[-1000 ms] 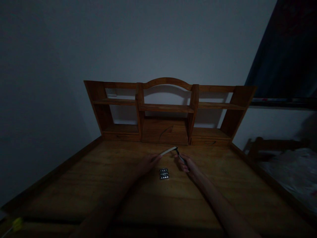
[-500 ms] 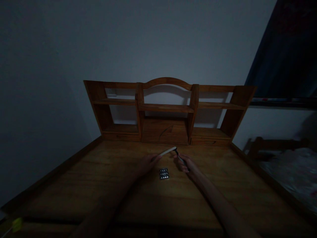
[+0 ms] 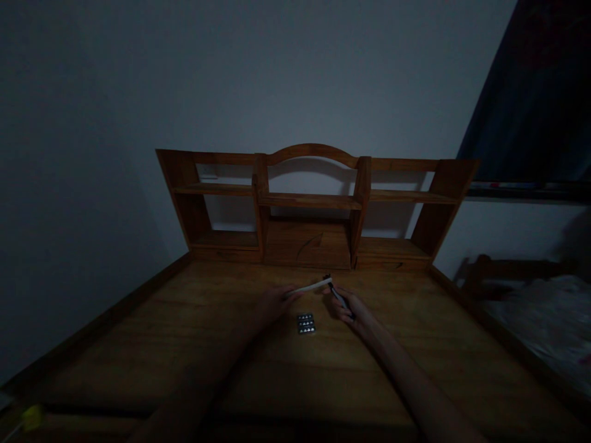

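Observation:
My left hand (image 3: 276, 303) is closed around the near end of a slim white stick (image 3: 311, 287), which points right and slightly up. My right hand (image 3: 347, 303) is wrapped round the grey-and-black handle of a razor-like tool (image 3: 340, 299). Its small dark head meets or overlaps the stick's far end; whether they touch I cannot tell. Both things are held above the wooden desk (image 3: 258, 375). Between my forearms, a small block of dark pieces (image 3: 305, 323) in three rows with bright silvery spots lies on the desk. Dim light hides finer detail.
A wooden shelf unit (image 3: 310, 200) stands along the desk's back edge against the wall. Raised wooden rims run along both sides. Something small and yellow (image 3: 32, 418) is at the lower left corner. Pale, crumpled bedding (image 3: 545, 314) lies beyond the right rim.
The white stick's far end has shifted slightly right and down against the tool's head, so the stick lies flatter. My hands have hardly moved, and the dark pieces are unmoved.

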Tool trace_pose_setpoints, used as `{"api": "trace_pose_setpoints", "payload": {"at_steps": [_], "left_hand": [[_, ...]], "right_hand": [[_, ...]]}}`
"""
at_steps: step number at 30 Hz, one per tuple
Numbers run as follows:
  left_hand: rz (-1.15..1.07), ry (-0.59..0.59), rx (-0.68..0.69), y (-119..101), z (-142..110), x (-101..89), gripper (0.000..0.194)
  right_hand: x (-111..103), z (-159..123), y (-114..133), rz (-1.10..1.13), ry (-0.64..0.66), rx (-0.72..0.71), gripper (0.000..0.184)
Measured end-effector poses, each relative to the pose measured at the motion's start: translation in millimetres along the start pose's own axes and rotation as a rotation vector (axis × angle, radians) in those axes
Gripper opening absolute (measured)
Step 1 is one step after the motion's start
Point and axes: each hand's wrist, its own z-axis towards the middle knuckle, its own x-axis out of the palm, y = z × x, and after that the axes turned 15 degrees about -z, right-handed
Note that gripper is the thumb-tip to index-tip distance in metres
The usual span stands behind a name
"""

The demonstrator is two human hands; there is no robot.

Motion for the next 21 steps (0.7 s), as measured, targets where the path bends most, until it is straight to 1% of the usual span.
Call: {"api": "trace_pose_setpoints", "payload": {"at_steps": [4,8,16,21], "left_hand": [[0.055,-0.041,0.0,2.7,0.3,2.0,0.043],[0.072,-0.057,-0.012,0.8,-0.3,2.5,0.044],[-0.041,-0.109,-0.04,-3.7,-0.2,-3.2,0.043],[-0.037,-0.028,0.025,-2.5,-0.9,-0.8,0.043]], "right_hand": [[-3.8,2.5,-1.8,-0.015,-0.048,0.025,0.027],[-5.6,2.5,-2.3,-0.023,-0.07,0.039,0.027],[-3.5,0.2,-2.9,-0.045,-0.044,-0.001,0.03],[-2.8,1.5,-3.3,-0.059,-0.025,-0.008,0.031]]}}
